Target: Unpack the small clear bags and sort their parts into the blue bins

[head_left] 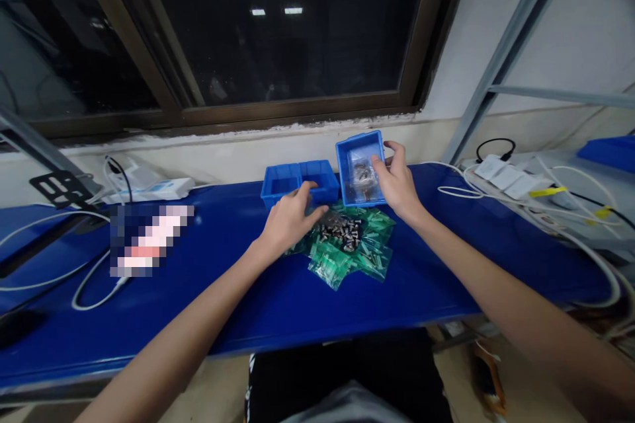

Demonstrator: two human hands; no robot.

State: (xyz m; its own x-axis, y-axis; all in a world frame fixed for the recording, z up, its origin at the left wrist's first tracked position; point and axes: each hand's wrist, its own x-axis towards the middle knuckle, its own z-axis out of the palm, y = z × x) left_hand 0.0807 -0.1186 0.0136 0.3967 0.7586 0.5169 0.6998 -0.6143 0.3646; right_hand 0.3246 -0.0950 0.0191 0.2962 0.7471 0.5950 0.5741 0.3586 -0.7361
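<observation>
Bolts (340, 232), short and metal, lie in a loose heap on top of green-tinted plastic bags (330, 266), which are spread on a blue table (238, 297) directly between the two hands. More metal parts sit inside a clear plastic bag (358, 175), held in a single blue bin (360, 140). Their exact type is too small to confirm.

The right hand (397, 186) is closed on this bin, with its fingers over the right wall and its thumb reaching inside. The bin stands tilted up off the table, just behind the green bags.

The left hand (290, 217) is open with its fingers loosely curved, and the fingertips touch the front of a double blue bin (280, 190). This two-compartment bin stands on the table just left of the single bin and behind the heap.

White cables (92, 291) lie on the table at left, beside a white power strip (149, 190) and a pixelated patch (149, 239) whose contents cannot be identified. More white cables (459, 190) run along the right side, near white paper labels (503, 175). Another blue bin (610, 152) sits at the far right. A dark window (278, 26) fills the wall behind the table.
</observation>
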